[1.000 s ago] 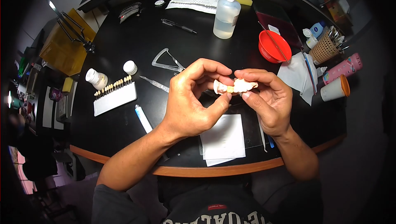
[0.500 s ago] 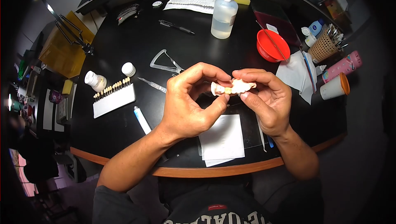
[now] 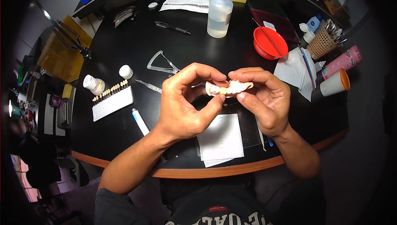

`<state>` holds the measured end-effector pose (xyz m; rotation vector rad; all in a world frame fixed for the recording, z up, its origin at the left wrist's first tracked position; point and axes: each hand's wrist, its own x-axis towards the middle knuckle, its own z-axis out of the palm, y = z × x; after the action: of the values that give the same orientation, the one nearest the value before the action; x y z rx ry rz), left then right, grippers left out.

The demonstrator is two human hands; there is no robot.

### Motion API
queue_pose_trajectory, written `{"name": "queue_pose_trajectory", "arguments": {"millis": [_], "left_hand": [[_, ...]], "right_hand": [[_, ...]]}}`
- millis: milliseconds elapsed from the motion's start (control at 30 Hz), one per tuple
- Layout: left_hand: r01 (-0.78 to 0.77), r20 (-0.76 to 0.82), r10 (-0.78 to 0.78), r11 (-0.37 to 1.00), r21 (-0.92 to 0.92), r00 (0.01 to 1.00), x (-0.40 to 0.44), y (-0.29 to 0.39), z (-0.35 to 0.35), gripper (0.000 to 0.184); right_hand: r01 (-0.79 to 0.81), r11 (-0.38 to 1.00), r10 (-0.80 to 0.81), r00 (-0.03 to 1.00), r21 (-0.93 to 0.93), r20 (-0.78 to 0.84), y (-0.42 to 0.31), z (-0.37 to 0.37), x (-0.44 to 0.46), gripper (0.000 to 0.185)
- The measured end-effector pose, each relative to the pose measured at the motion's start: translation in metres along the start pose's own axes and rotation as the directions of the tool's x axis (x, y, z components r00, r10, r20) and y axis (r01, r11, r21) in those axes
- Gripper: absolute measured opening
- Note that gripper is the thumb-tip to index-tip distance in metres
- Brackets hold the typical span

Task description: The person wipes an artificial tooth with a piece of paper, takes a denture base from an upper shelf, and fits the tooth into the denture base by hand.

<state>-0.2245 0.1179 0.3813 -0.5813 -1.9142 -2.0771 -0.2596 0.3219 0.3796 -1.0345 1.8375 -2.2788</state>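
Observation:
Both of my hands hold a pale pinkish dental model (image 3: 236, 87) above the black table. My left hand (image 3: 186, 103) pinches its left part between thumb and fingertips, with the thumb by a yellowish tooth. The right end sits between the thumb and fingers of my right hand (image 3: 266, 98). Beneath the hands lie white paper sheets (image 3: 221, 138). Left of my left hand are a metal caliper (image 3: 161, 64), a pointed tool (image 3: 149, 86), a white tube (image 3: 140, 121) and a tooth shade guide (image 3: 113, 103).
A clear bottle (image 3: 219, 16) stands behind the hands. To the right are a red bowl (image 3: 264, 47), a white cloth (image 3: 292, 69), a brush basket (image 3: 320, 45) and an orange-lidded cup (image 3: 333, 83). Two jars (image 3: 94, 84) stand left; a pen (image 3: 173, 27) lies farther back.
The view has shifted slightly, and the hands with the model appear a little farther left. The model is tilted slightly differently, with both hands still gripping it.

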Motion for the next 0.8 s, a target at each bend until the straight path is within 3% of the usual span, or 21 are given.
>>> {"name": "queue_pose_trajectory", "arguments": {"millis": [800], "left_hand": [[0.011,0.029,-0.012,1.000,0.017,1.000,0.0000,0.0027,-0.0017,0.030]], "right_hand": [[0.023,1.000,-0.023,1.000,-0.004,0.006,-0.0002,0.0009,0.0003,0.034]]}}
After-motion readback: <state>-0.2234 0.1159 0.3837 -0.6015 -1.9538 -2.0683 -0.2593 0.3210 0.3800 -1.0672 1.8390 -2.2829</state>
